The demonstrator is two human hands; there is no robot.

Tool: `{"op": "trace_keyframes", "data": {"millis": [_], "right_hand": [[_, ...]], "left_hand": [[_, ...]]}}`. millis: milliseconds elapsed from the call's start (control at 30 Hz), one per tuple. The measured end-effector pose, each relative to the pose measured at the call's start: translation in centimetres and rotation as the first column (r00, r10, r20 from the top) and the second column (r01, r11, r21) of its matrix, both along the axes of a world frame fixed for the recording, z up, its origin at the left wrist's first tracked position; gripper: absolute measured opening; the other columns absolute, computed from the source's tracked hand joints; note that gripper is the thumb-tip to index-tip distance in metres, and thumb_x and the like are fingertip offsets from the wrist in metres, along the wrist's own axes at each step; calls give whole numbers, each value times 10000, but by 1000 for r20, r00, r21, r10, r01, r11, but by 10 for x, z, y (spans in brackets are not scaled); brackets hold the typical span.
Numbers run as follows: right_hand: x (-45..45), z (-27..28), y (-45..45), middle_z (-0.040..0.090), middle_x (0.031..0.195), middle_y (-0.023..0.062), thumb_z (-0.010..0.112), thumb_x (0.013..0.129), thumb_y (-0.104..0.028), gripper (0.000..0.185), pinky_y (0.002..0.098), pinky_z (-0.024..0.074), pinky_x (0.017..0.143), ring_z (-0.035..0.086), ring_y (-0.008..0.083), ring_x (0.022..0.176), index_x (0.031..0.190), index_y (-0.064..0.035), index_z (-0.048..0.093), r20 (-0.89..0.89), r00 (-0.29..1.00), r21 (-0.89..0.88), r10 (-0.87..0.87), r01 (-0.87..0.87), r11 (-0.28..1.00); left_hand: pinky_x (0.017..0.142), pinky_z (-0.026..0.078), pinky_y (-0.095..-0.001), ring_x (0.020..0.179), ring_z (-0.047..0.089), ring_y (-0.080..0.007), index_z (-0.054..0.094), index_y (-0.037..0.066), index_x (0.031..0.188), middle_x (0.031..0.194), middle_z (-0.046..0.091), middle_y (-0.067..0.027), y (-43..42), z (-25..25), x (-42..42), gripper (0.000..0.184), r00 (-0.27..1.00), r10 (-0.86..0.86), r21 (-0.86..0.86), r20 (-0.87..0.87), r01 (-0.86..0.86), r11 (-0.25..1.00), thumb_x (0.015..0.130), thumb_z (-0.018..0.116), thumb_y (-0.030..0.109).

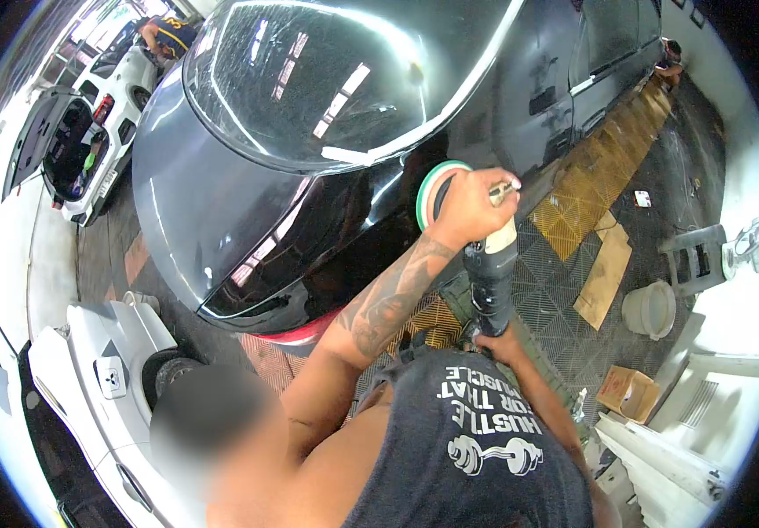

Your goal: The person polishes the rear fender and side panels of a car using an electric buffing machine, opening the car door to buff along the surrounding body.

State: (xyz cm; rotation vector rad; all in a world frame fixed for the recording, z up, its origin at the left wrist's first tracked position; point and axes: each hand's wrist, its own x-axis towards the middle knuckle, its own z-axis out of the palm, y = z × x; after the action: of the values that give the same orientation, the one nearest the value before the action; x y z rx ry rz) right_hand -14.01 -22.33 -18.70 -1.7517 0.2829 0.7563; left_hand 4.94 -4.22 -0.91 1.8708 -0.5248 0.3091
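My left hand (476, 209) is closed around the front of a polisher (492, 280), near its head. The tool's dark, tape-like wrapped body runs down toward my waist. My right hand (500, 345) is closed on its rear end, partly hidden by my shirt. The round polishing pad (433, 195), with a green rim and pale layers, is turned toward the side of a glossy black car (261, 255). The pad is at the panel beside the rear corner; whether it presses on the paint I cannot tell. White strips of tape (346, 157) edge the car's glass.
Yellow floor grating (599, 167) runs along the car. To the right are a cardboard sheet (604, 282), a bucket (649, 310), a grey stool (698, 260) and a cardboard box (627, 393). White cars (98, 352) stand left. Two people (168, 37) work farther off.
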Motion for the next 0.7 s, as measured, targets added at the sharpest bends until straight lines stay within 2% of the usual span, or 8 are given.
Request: {"op": "trace_keyframes", "data": {"millis": [67,200,300,333,400,500,633,700], "right_hand": [[-22,-35,12,711,941,197,840,659,-313,643,420,533,837,689,367,902,1145,35,605,383,922,-8,-49,56,998],[-28,-120,45,714,902,198,815,677,-320,583,436,532,833,692,379,875,1106,27,628,434,887,-192,156,-78,978],[-47,-160,52,717,863,198,791,695,-328,527,453,532,828,694,392,848,1067,19,652,421,841,-395,339,-166,903],[-44,-135,53,717,863,198,791,695,-328,527,453,532,828,694,392,848,1067,19,652,413,854,-398,317,-144,906],[-22,-53,61,722,947,202,800,674,-281,405,474,517,801,696,371,901,973,-24,707,250,827,-280,504,-437,855],[-24,-78,65,690,940,236,765,669,-341,414,484,509,873,671,384,958,920,-17,707,249,788,-250,562,-509,824],[-34,-136,58,692,923,244,780,631,-319,417,494,511,870,665,416,938,907,-16,701,138,840,-276,525,-477,835],[-35,-170,47,693,1009,251,789,632,-298,460,470,506,907,660,406,1005,983,-14,703,183,823,-391,538,-441,808]], "left_hand": [[665,543,-364,702,701,-334,731,38,930,798,706,-184,15,6,-21,219,999,32,53,-8,-32,998,765,700,178],[732,549,-361,787,716,-296,723,45,979,889,727,-160,70,2,-72,213,988,122,90,95,-130,987,784,712,132],[899,513,-390,957,695,-292,719,30,1010,998,729,-143,123,10,-122,227,958,215,152,191,-245,957,792,673,77],[940,493,-401,1003,682,-296,713,6,1007,1009,725,-160,132,15,-143,231,948,278,95,152,-294,951,789,654,52],[905,517,-400,969,696,-327,686,-39,1013,1027,713,-204,154,-1,-181,230,924,368,70,103,-376,924,807,642,55],[879,532,-404,936,701,-335,650,-53,1019,1001,705,-222,156,-33,-203,232,926,363,-35,104,-361,932,796,622,7],[889,519,-385,962,686,-312,643,-44,1032,1016,698,-209,125,-27,-180,222,962,243,85,123,-254,964,816,611,-5],[877,522,-378,953,690,-319,655,-36,1031,1010,706,-188,103,-29,-156,240,973,189,109,136,-204,973,794,626,-9]]}}
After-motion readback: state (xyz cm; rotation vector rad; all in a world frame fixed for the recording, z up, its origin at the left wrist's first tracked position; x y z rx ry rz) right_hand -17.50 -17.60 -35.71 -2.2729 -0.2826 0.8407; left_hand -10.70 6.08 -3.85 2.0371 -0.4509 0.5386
